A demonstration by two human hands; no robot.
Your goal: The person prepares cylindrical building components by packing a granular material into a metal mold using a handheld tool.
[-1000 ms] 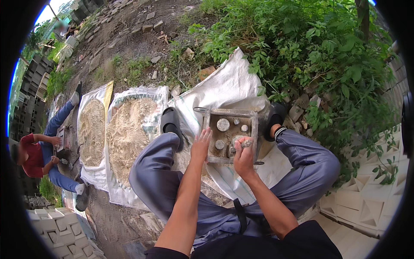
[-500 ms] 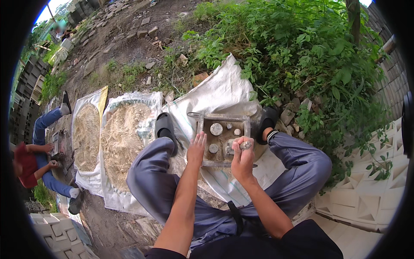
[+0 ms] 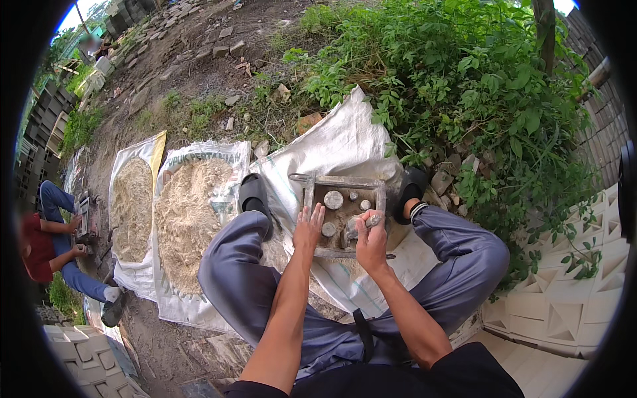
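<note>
Between my feet lies a grey rectangular mould frame (image 3: 345, 180) with sandy material inside. Several round dusty discs stand out of it, the largest a pale disc (image 3: 333, 199) at the far left. My left hand (image 3: 308, 231) is open, its fingers stretched over the frame's left side. At the near right part of the frame, my right hand (image 3: 371, 247) is closed round a dusty grey hand rammer (image 3: 352, 229). The rammer is tilted, its handle end showing above my fist. My fingers and the tool hide that corner of the mould.
Under the frame is a white woven sack (image 3: 332, 142). To the left, a heap of sand (image 3: 189, 225) and a second sand heap (image 3: 133, 205) lie on sacks. A co-worker (image 3: 46, 249) sits at far left. Green plants (image 3: 458, 86) and patterned pale blocks (image 3: 564, 285) are at right.
My left hand has shifted slightly right, further over the frame's side. My right hand has moved a little left and tilted the rammer differently. The co-worker's leg has drawn in.
</note>
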